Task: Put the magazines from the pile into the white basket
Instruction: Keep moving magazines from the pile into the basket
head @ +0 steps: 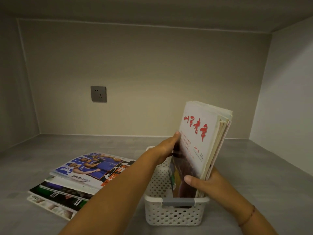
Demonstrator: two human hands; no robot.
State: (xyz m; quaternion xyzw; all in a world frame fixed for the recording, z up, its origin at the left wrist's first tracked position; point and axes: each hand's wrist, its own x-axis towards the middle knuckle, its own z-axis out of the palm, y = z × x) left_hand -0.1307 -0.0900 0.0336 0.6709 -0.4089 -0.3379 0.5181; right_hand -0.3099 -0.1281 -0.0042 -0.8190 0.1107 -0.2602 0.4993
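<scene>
Both hands hold one bundle of magazines [198,138] that stands on edge in the white basket [176,216], its lower part down inside the perforated walls and its upper part rising well above the rim, leaning a little to the right. The left hand [166,148] grips the bundle's far left edge, fingers curled onto the white front cover with red lettering. The right hand [203,184] clasps the near lower corner, with the thumb lying across the dark lower part of the cover and the other fingers hidden behind the stack. The basket sits directly under both hands on the grey worktop [254,167], with its grey handle [177,201] on the near end just below the right hand. To the left of the left forearm, and partly hidden beneath it, lies the pile of magazines [67,189], stacked flat and fanned out, a basketball magazine [88,167] uppermost. A red string bracelet [249,216] circles the right wrist. A wall socket [98,93] is set in the back wall, above and to the left of the hands.
</scene>
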